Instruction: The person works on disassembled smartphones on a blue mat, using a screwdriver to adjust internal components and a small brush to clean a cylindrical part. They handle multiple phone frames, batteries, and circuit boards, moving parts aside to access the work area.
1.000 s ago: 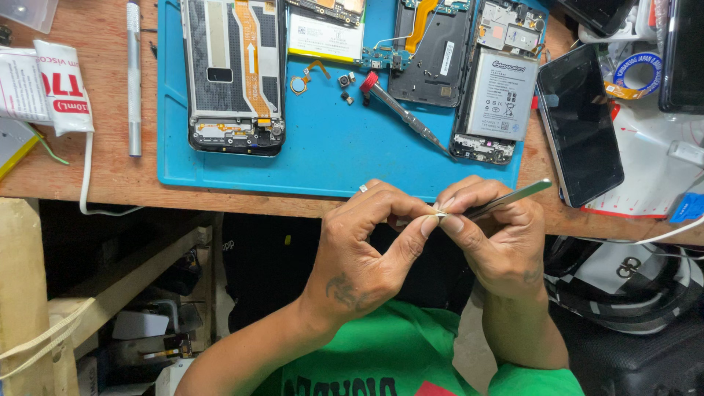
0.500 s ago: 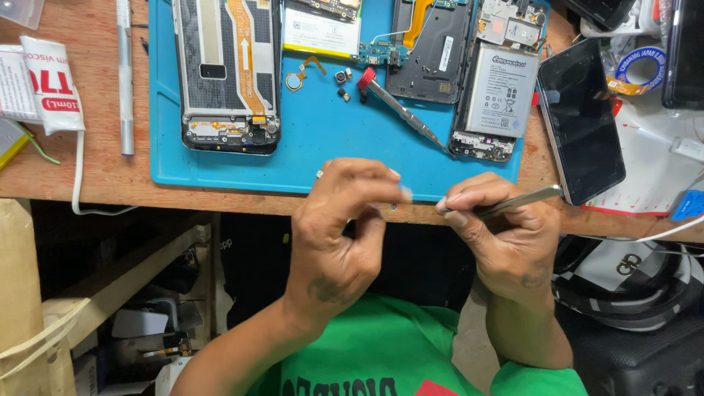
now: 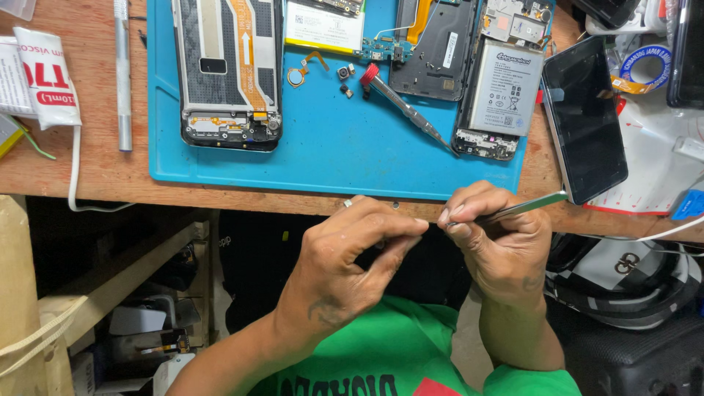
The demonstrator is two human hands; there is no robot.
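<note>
1. The right hand [image 3: 502, 246] pinches metal tweezers [image 3: 524, 207] between thumb and fingers, their shaft slanting up to the right, lower centre of the frame.
2. The left hand [image 3: 345, 268] is curled, its fingertips [image 3: 418, 222] meeting the tweezer tip; whether it holds some tiny part I cannot tell.
3. Both hands hover just below the wooden bench [image 3: 88, 172] edge, over a green shirt [image 3: 381, 352].
4. Above them lies a blue mat [image 3: 330, 158] with an opened phone [image 3: 227, 73], a red-capped screwdriver [image 3: 403, 106] and a second phone showing its battery [image 3: 502, 88].
5. A dark screen [image 3: 587, 121] lies at the mat's right edge.
</note>
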